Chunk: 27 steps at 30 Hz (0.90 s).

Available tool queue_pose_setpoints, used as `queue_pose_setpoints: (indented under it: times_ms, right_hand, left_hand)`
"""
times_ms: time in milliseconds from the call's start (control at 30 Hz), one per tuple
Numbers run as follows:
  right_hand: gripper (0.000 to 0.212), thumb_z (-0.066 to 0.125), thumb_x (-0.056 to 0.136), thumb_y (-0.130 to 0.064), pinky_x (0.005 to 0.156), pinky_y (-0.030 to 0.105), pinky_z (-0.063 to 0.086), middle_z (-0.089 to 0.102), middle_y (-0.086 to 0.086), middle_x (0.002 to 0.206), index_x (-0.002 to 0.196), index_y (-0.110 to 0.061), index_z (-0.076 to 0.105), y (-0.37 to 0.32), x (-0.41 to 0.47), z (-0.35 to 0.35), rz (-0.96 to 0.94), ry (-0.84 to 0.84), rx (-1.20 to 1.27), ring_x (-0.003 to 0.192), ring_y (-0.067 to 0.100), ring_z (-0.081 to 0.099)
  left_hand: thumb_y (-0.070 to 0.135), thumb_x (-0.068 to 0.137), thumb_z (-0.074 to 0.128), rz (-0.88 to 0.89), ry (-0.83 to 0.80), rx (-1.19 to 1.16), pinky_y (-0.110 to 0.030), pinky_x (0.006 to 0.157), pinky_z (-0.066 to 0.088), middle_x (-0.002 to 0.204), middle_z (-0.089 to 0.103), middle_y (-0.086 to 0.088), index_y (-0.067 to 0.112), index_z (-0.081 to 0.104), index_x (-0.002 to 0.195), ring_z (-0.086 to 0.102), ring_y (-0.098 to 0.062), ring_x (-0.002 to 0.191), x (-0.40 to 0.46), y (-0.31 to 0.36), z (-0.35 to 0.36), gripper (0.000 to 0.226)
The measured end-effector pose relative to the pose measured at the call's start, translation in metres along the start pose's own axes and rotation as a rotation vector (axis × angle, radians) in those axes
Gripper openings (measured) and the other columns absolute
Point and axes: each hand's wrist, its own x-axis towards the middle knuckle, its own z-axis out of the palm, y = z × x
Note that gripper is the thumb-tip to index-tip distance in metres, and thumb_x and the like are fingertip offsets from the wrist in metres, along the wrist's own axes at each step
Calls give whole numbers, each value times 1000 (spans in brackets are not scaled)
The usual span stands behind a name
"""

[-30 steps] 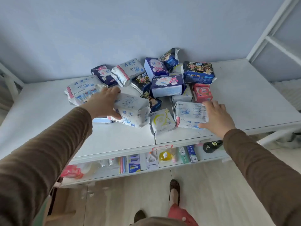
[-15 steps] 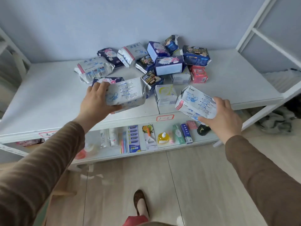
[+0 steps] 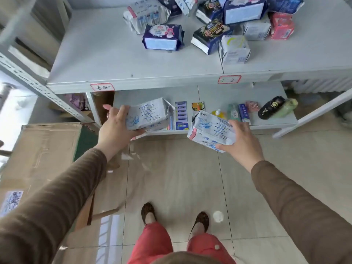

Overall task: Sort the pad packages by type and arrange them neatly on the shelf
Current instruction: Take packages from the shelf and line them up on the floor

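Two hands' fingers around white packages (image 3: 149,116)

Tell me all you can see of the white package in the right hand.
The white package is a soft, crinkled plastic pack printed with blue text, a blue pad drawing and a pink strip at its left end. It is off the shelf, tilted, in front of the lower shelf. Only the right hand touches it, gripping its right end, fingers on top.

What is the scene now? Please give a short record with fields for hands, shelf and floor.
left hand: grips a white pad package
right hand: grips a second white pad package
top shelf: mixed packages piled, unsorted
lower shelf: small toiletries, black bottle
floor: cardboard box at left
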Motion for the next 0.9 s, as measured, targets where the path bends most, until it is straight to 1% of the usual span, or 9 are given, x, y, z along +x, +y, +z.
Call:
queue_pose_setpoints:
  times_ms: [67,167,333,433,600,700,767,833,900]
  right_hand:
    - [84,85,67,-46,83,39,51,45,1,128,136,-36,38,-15,-12,24,12,-36,-6,108,27,60]
    - [80,86,67,-44,84,38,51,44,-1,129,132,-33,41,-40,-24,69,43,-92,-6,109,25,60]
    - [78,86,68,-38,80,37,52,42,-1,126,133,-29,43,-74,-29,167,47,-171,-17,100,25,63]
    - [77,83,71,-37,73,37,53,40,-3,126,134,-29,41,-77,-25,232,28,-217,-44,94,26,64]
    - [74,77,75,-34,66,36,53,38,-4,129,138,-28,38,-55,-6,347,-33,-323,-75,88,27,64]
    - [75,75,73,-25,62,33,51,36,-4,129,138,-27,37,-31,15,415,-77,-383,-90,83,25,64]
    - [76,76,74,-24,61,30,48,36,-5,128,139,-26,37,-12,31,459,-111,-412,-105,82,23,63]
    - [77,76,76,-27,62,29,46,37,-5,128,141,-25,35,6,47,502,-137,-430,-111,84,21,62]
    - [79,76,77,-27,66,32,50,38,-4,131,144,-23,33,22,64,542,-141,-444,-112,87,21,63]
  left_hand:
    - [61,66,79,9,-31,-7,-39,61,54,121,43,-9,28,36,129,60,-31,85,-9,-27,12,83]
    - [58,65,80,-24,-101,-31,-30,60,46,118,44,-7,28,36,128,53,-23,75,-18,-71,34,83]
    - [55,65,81,-102,-216,-81,-31,62,46,114,41,-3,29,38,129,52,-22,74,-22,-146,97,81]
    - [53,66,82,-133,-264,-84,-32,59,48,107,37,1,31,38,126,56,-23,72,-22,-184,147,78]
    - [47,69,83,-205,-306,-122,-37,67,54,109,39,1,31,39,128,58,-27,78,-15,-238,249,76]
    - [42,69,84,-219,-299,-141,-32,67,50,115,40,0,31,38,130,58,-25,80,-7,-265,319,76]
    - [38,70,85,-243,-300,-193,-29,69,47,118,39,1,32,38,131,57,-22,84,0,-282,368,77]
    - [38,69,85,-253,-305,-218,-32,73,50,119,39,0,31,39,132,56,-21,88,9,-297,414,78]
    - [40,69,85,-255,-320,-217,-34,77,53,125,40,-3,31,39,135,55,-19,91,19,-311,458,81]
